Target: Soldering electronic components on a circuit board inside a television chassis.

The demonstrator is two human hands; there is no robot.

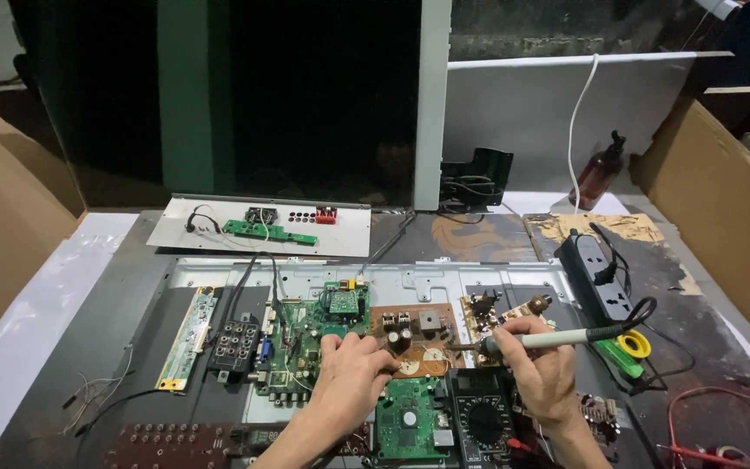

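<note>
Nearest to us, a black meter (pixel 482 419) and a small green board (pixel 408 427) lie on the tabletop (pixel 62 347). Just past them our left hand (pixel 351 375) rests with its fingers pressed together on the brown board (pixel 417 340), keeping it steady. Our right hand (pixel 538 369) pinches the soldering iron (pixel 557 338) like a pen. We think we are at the soldering step. The next move calls for a steady tip on one tiny spot. The iron lies almost flat, long way left to right, with its tip pointing left at the brown board. Farther off sit a big green board (pixel 301 334), a power strip (pixel 598 278) and a brown bottle (pixel 601 172).
</note>
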